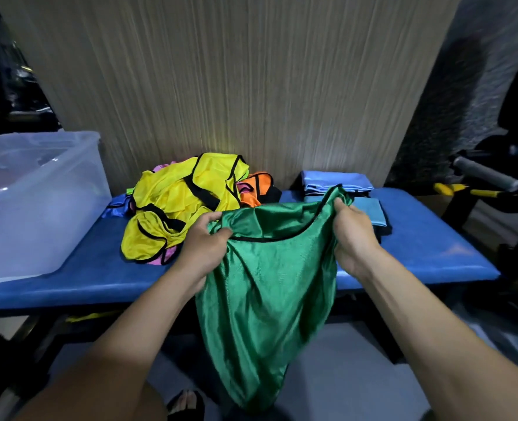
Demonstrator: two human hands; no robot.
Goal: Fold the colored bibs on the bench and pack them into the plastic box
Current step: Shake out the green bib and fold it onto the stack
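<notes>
A green bib (263, 299) with black trim hangs in front of the blue bench (433, 247), reaching below its front edge. My left hand (204, 247) grips its upper left corner and my right hand (353, 235) grips its upper right corner. Behind them a loose heap of bibs lies on the bench: yellow bibs (178, 205) on top, an orange bib (256, 189) at the right, pink bits underneath. Folded blue bibs (336, 182) are stacked at the back right. The clear plastic box (39, 208) stands on the bench's left end.
A wood-grain panel (221, 80) rises right behind the bench. Gym equipment with a grey padded handle (488, 174) and a yellow bar stands at the right. My sandalled foot (186, 405) shows on the grey floor below.
</notes>
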